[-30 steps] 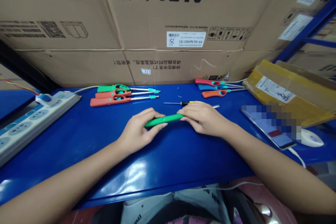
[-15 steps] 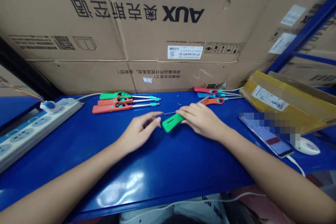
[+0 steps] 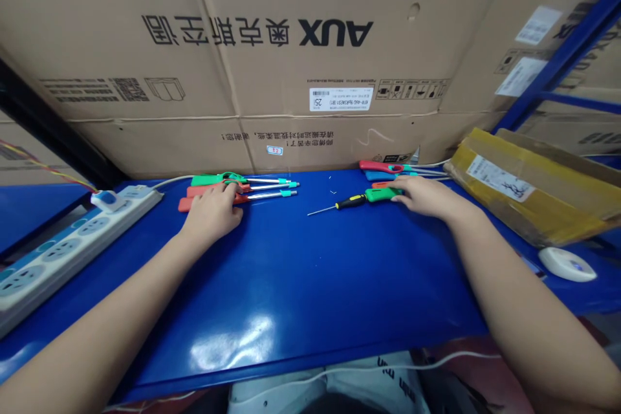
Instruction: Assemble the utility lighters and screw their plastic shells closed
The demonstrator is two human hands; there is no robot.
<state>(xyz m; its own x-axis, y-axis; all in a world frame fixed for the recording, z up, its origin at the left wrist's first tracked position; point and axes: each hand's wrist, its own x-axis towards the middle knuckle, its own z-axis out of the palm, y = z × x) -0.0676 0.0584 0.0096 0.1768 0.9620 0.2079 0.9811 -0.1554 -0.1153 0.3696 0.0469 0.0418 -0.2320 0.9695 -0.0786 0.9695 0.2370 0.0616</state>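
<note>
My left hand (image 3: 213, 212) lies over the left row of long-necked gas lighters, its fingers curled round the handle of the nearest orange lighter (image 3: 184, 205). Behind that one are another orange lighter (image 3: 196, 191) and a green lighter (image 3: 206, 179), their metal necks pointing right. My right hand (image 3: 427, 195) grips a green lighter (image 3: 381, 194) on the table at the right; its far end is hidden under the fingers. A red lighter (image 3: 373, 166), a blue lighter (image 3: 374, 176) and a mostly covered orange lighter (image 3: 380, 185) lie just behind. Between the hands rests a yellow-and-black screwdriver (image 3: 350, 202), tip leftward.
A large cardboard box (image 3: 272, 77) stands along the back of the blue table (image 3: 310, 284). At the left is a white power strip (image 3: 72, 246) with a plug. A taped carton (image 3: 533, 187) and a white mouse-like device (image 3: 567, 265) are on the right.
My right hand has moved right, carrying the green lighter to the right-hand group. The screwdriver now lies on the table. My left hand has moved left onto the orange lighter.
</note>
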